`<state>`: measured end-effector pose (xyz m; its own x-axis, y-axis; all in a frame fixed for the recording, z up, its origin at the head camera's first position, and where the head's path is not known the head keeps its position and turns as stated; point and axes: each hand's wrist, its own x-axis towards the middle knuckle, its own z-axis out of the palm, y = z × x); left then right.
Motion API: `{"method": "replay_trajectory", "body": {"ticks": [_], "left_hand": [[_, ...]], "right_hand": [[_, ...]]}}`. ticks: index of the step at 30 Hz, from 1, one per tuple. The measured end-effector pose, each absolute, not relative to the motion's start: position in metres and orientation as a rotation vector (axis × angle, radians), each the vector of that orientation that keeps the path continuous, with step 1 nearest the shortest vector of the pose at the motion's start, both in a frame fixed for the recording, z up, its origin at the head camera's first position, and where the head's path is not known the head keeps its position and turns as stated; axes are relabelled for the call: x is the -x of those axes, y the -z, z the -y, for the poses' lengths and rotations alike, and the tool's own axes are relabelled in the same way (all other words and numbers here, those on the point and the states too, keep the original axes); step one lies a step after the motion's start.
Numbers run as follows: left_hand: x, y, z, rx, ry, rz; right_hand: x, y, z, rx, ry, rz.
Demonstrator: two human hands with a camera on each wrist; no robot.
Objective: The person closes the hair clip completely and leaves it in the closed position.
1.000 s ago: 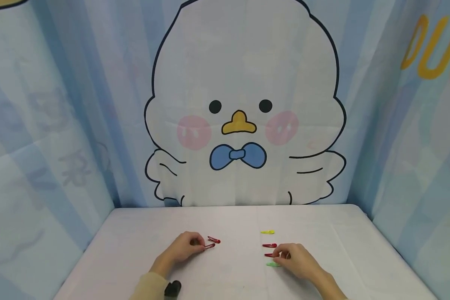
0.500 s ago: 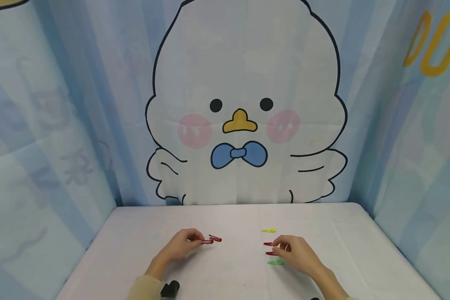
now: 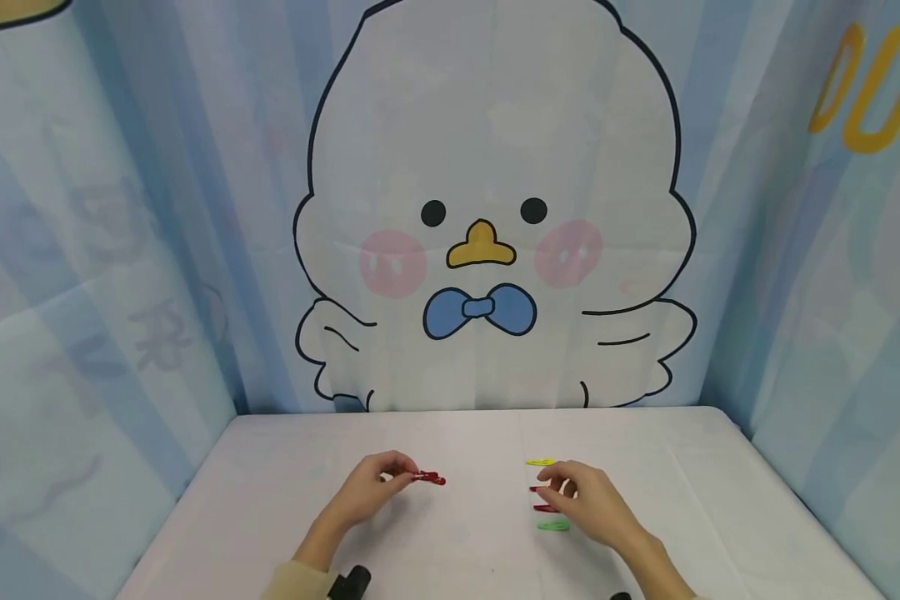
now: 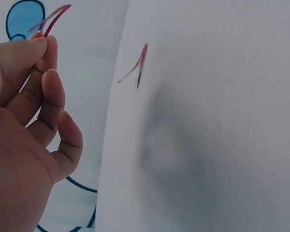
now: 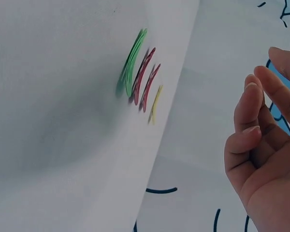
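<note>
While your left hand (image 3: 373, 487) pinches a red V-shaped clip (image 4: 61, 12), your half-spread right hand (image 3: 594, 505) hovers near a slim yellow clip (image 3: 538, 462).

A red clip (image 4: 57, 16), splayed, is held up at upper left of the left-wrist view; a second red clip (image 4: 141, 63), also splayed, lies upper centre. Right-wrist view, upper centre: green clip (image 5: 132, 63), two red clips (image 5: 143, 75), yellow clip (image 5: 156, 104), side by side.

The white tablecloth (image 4: 232, 121) shows a matt, faintly woven surface. On it, slender red hair clips (image 3: 547, 508) look like smooth, glossy coated metal. Behind it, the pale-blue duck-printed cloth backdrop (image 3: 480, 367) is matt and creased.
</note>
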<state>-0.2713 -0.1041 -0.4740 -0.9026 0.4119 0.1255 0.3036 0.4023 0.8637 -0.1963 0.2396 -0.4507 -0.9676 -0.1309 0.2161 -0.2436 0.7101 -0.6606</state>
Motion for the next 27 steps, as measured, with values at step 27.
{"method": "replay_trajectory", "body": {"ticks": [27], "left_hand": [[0.24, 0.457, 0.051, -0.789, -1.723, -2.33]], "right_hand": [[0.195, 0.442, -0.2, -0.383, -1.347, 2.592]]}}
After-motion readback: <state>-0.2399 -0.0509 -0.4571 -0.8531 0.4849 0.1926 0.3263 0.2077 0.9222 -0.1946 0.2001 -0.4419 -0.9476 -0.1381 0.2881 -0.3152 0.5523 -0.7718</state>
